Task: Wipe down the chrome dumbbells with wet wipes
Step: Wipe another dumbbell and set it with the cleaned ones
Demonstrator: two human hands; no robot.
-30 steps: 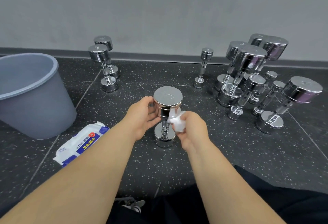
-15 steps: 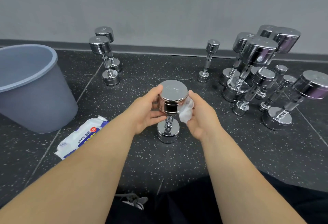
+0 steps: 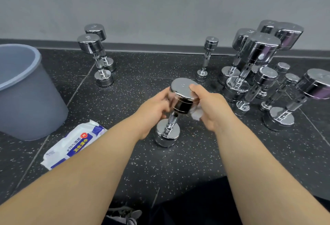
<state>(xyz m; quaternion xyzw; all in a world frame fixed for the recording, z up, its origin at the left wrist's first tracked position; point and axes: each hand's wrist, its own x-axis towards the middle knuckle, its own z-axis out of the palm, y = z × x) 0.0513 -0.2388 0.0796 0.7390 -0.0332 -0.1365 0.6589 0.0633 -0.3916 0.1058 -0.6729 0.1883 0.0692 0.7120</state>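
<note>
Grey wall across the back, dark speckled floor below it, and everything sits on that floor. At far left is the big grey bucket, open mouth up. Over on the right there's a crowded cluster of chrome dumbbells, all stood on end, large ones behind and smaller ones tucked in among them. At back left a pair of dumbbells stands upright, one just behind the other. A lone small dumbbell stands near the wall, between the two groups.

Centre stage is the dumbbell being wiped, on end with its lower head on the floor, just in front of the person and well apart from the bucket. The left hand is curled round the left side of its upper head, gripping it. The right hand wraps the other side, thumb up on the rim of the flat top. It presses a crumpled white wet wipe against the side of the head.

Lying flat near the bucket's base, beside the left forearm, is the blue-and-white wipes pack.
</note>
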